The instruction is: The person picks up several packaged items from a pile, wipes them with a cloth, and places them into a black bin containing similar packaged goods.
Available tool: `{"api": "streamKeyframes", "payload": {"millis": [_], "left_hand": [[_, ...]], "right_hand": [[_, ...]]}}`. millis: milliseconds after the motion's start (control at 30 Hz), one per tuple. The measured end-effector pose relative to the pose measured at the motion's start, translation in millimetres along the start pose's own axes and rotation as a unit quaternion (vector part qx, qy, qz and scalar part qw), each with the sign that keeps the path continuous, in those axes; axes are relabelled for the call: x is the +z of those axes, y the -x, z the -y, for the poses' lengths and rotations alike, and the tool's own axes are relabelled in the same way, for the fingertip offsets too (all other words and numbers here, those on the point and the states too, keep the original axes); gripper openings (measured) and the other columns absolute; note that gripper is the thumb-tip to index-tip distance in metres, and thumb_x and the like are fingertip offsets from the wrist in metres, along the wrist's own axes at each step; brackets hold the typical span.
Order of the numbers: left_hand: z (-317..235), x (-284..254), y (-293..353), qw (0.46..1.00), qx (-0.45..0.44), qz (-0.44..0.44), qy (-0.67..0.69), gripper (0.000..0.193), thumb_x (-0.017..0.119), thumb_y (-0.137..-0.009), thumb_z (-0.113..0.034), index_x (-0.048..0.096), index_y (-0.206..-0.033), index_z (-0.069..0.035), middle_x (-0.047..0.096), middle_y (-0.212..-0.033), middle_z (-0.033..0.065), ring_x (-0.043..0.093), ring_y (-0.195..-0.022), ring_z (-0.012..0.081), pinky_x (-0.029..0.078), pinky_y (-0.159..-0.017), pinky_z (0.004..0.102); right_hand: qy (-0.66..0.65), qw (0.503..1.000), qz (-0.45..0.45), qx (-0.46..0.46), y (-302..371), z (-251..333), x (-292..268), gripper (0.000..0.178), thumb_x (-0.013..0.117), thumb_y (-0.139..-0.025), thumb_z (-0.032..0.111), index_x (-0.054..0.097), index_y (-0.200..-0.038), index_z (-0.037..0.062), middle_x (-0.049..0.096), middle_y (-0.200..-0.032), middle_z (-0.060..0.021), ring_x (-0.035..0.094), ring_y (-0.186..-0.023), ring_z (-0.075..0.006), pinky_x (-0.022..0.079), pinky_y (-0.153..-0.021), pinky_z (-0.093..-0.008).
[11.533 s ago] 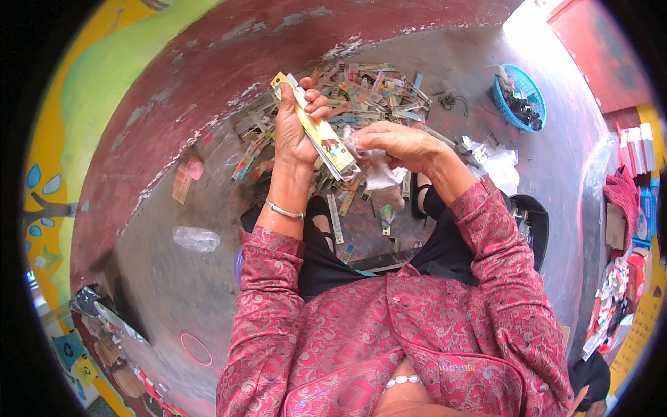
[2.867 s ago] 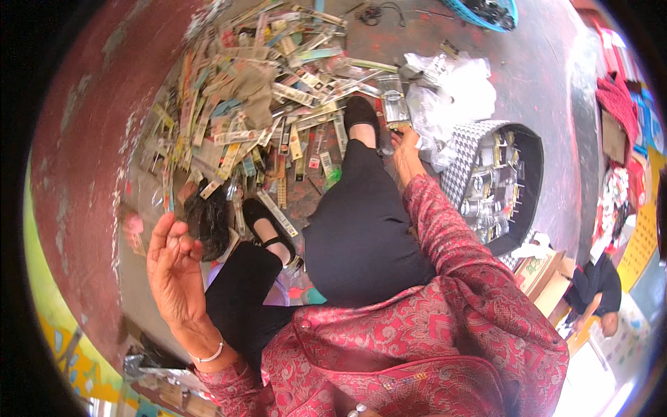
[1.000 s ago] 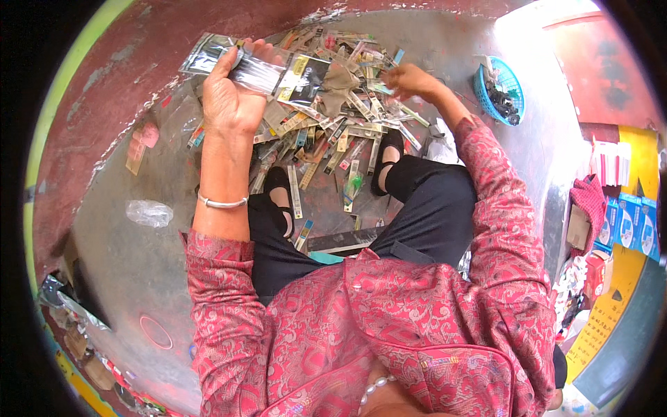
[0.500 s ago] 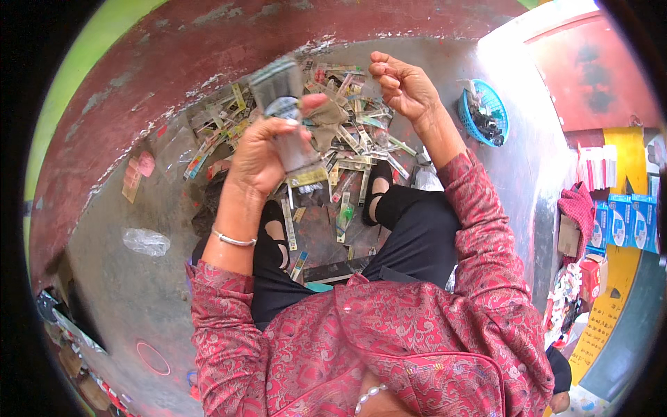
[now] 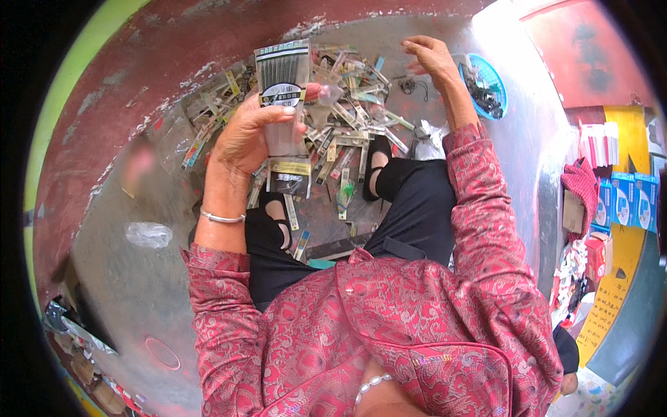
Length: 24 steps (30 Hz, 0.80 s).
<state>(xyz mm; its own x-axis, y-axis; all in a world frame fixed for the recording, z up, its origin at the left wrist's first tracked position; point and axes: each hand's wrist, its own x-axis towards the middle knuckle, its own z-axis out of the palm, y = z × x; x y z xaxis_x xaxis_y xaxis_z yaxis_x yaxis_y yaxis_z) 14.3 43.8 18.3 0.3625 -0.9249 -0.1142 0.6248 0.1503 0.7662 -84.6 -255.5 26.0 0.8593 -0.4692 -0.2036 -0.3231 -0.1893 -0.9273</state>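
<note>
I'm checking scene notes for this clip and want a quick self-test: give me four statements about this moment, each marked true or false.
1. The left hand holds a clear packet. True.
2. Both wrists are bare. False: a silver-coloured bangle circles the left one.
3. The right hand is apart from the blue basket. True.
4. All the strips are in the basket. False: many narrow packaging strips lie scattered on the floor.
</note>
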Motion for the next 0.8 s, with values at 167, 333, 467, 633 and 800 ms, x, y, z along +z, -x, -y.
{"api": "streamKeyframes", "payload": {"millis": [167, 333, 467, 633, 800], "left_hand": [[6.8, -2.3, 1.2, 0.999, -0.023, 0.007, 0.035, 0.047, 0.062, -0.069, -0.012, 0.052, -0.112, 0.006, 0.059, -0.110, 0.0147, 0.059, -0.069, 0.0110, 0.050, -0.067, 0.0243], [-9.8, -5.7, 10.8, 0.998, -0.021, -0.055, 0.010, 0.044, 0.061, -0.071, -0.008, 0.052, -0.111, 0.007, 0.060, -0.107, 0.0136, 0.061, -0.068, 0.0126, 0.051, -0.066, 0.0254], [-16.5, -23.7, 11.5, 0.972, -0.015, -0.234, -0.029, 0.038, 0.056, -0.074, -0.002, 0.051, -0.110, 0.005, 0.060, -0.105, 0.0172, 0.063, -0.071, 0.0171, 0.053, -0.063, 0.0280], [-14.4, -32.6, 14.9, 0.942, 0.031, -0.331, -0.045, 0.040, 0.055, -0.075, 0.001, 0.045, -0.114, 0.004, 0.060, -0.103, 0.0188, 0.063, -0.070, 0.0192, 0.055, -0.060, 0.0276], [-24.2, -33.2, 23.4, 0.970, 0.043, -0.235, 0.047, 0.041, 0.057, -0.075, 0.001, 0.044, -0.114, 0.004, 0.054, -0.116, 0.0211, 0.063, -0.071, 0.0151, 0.055, -0.060, 0.0254]], "right_hand": [[0.050, 0.974, 0.208, -0.073, 33.3, 24.9, 41.7, 0.032, 0.060, -0.082, 0.024, 0.060, -0.108, 0.0046, 0.063, -0.094, -0.0041, 0.056, -0.072, -0.0097, 0.044, -0.058, -0.0206], [0.109, 0.963, 0.192, -0.155, 7.0, 27.8, 50.3, 0.021, 0.061, -0.079, 0.020, 0.064, -0.086, -0.0001, 0.062, -0.070, -0.0029, 0.056, -0.062, -0.0098, 0.047, -0.057, -0.0246], [0.614, 0.745, 0.173, -0.193, -38.0, -76.6, 18.8, 0.022, 0.055, -0.076, 0.016, 0.065, -0.091, 0.0041, 0.065, -0.086, -0.0145, 0.063, -0.077, -0.0283, 0.051, -0.066, -0.0375], [0.607, 0.781, 0.136, -0.052, -88.3, -98.1, 64.2, 0.023, 0.054, -0.072, 0.014, 0.065, -0.089, 0.0052, 0.063, -0.093, -0.0187, 0.062, -0.085, -0.0337, 0.050, -0.070, -0.0430], [0.552, 0.793, 0.177, -0.187, -118.9, -157.1, 143.0, 0.021, 0.053, -0.072, 0.013, 0.064, -0.088, 0.0036, 0.063, -0.090, -0.0181, 0.062, -0.085, -0.0345, 0.050, -0.070, -0.0455]]}}
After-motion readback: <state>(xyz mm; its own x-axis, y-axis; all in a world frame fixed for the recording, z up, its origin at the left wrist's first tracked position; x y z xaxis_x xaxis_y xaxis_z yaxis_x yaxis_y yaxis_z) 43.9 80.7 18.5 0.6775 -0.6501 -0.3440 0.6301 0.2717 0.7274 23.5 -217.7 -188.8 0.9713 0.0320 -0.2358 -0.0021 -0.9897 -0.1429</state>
